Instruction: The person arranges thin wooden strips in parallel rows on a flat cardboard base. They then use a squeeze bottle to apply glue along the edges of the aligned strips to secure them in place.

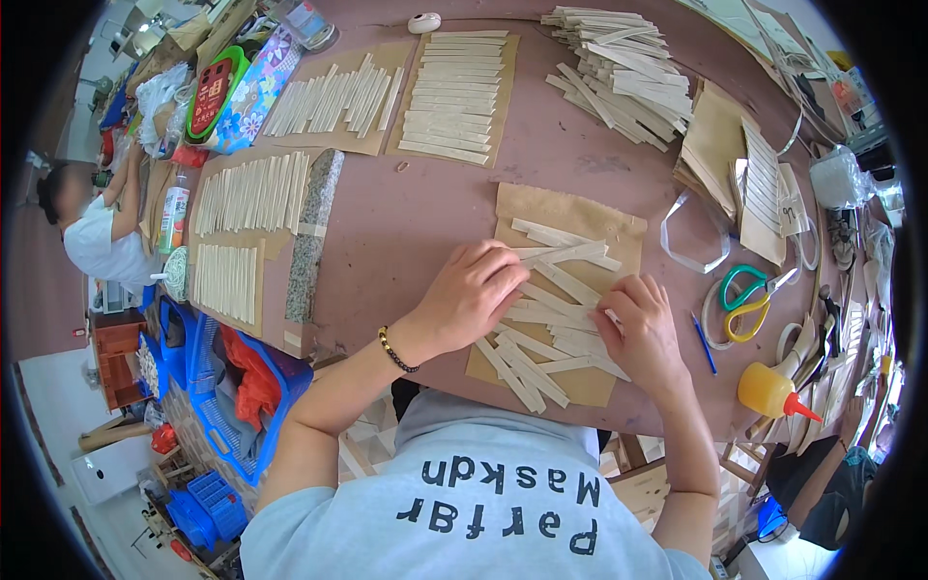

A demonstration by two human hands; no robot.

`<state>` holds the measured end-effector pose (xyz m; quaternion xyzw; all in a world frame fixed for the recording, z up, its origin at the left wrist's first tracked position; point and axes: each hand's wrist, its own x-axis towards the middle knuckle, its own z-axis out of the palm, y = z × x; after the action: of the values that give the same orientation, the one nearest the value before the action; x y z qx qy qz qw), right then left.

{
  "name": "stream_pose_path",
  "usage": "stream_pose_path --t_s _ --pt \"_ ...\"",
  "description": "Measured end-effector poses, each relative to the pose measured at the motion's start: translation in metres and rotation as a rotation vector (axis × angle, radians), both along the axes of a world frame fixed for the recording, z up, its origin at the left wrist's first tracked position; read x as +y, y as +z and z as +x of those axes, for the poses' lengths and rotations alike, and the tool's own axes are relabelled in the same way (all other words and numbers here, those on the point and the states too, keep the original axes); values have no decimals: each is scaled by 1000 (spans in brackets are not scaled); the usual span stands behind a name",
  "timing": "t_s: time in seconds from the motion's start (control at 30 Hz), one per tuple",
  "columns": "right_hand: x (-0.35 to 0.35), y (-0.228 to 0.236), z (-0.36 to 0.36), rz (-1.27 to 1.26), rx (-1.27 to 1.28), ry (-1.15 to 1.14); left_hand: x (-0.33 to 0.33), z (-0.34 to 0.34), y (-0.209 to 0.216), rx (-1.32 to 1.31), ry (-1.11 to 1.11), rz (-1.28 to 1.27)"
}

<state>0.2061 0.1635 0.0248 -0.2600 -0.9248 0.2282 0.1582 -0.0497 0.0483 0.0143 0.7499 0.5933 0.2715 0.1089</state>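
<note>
Both hands press flat and open, left hand (476,290) and right hand (643,329), on thin pale strips (541,329) over brown paper (580,208); strips appear light, flimsy, best pinched at their twelve-o'clock ends.

The light here is bright and even, like daylight with no strong lamp. It is soft: under the left hand (471,290) and the right hand (640,329) there is only a thin, pale shadow on the brown paper sheet (570,217). The mauve counter (406,222) shows no hard glare; only the clear plastic loop (688,237) and the plastic wrapping at the far right catch small white shine. The middle of the view is sharp. Toward the rim, straight edges bend strongly, things become small and squeezed, and a black round border closes the corners. The floor at the lower left looks washed out, almost white.
</note>
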Motion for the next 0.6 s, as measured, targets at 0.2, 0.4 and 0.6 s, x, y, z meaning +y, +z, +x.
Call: stream_pose_path --t_s 0.2,0.4,0.6 --pt "3 4 -24 48 -16 -55 22 2 0 -7 -7 86" --pt "-1 0 -28 -13 -12 22 33 -6 4 26 -48 48" --pt "12 3 -35 171 38 -93 49 -6 -2 62 -56 112"
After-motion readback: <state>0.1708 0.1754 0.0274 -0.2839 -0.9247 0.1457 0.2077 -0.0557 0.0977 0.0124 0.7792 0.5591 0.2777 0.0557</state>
